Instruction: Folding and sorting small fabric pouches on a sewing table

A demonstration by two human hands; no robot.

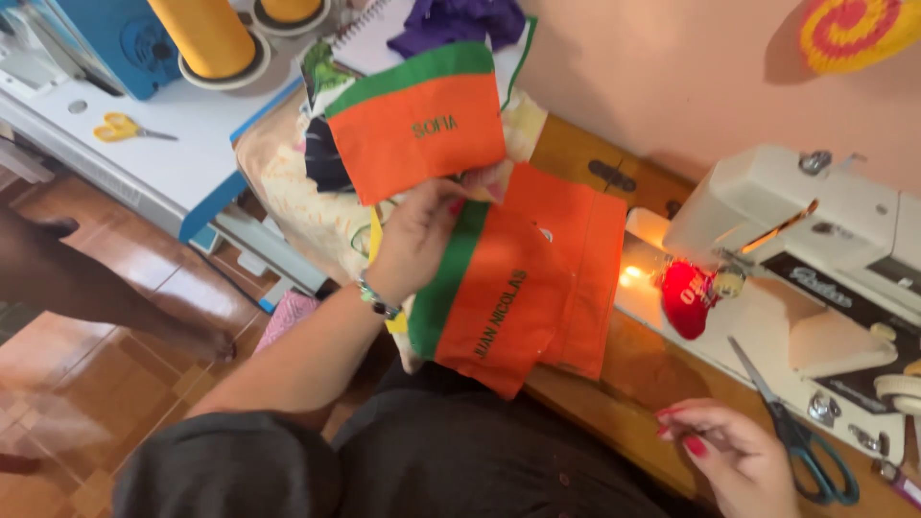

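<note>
Two hands: left hand [414, 240], right hand [734, 460]. Three orange cloth pouches, two with green bands [422, 120] [494, 307], one plain [576, 259]. Two pairs of scissors, yellow-handled [120, 127] and blue-handled [801, 436]. Two yellow thread cones [206, 34] [290, 10]. One white sewing machine [815, 221]. One red pincushion [683, 297].

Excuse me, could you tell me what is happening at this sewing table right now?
A person seated at a wooden table holds up a small orange cloth pouch with a green band in the left hand. A second orange and green pouch lies underneath, on more orange fabric. The right hand rests empty on the table edge, beside blue-handled scissors. A white sewing machine stands to the right with its lamp lit.
</note>
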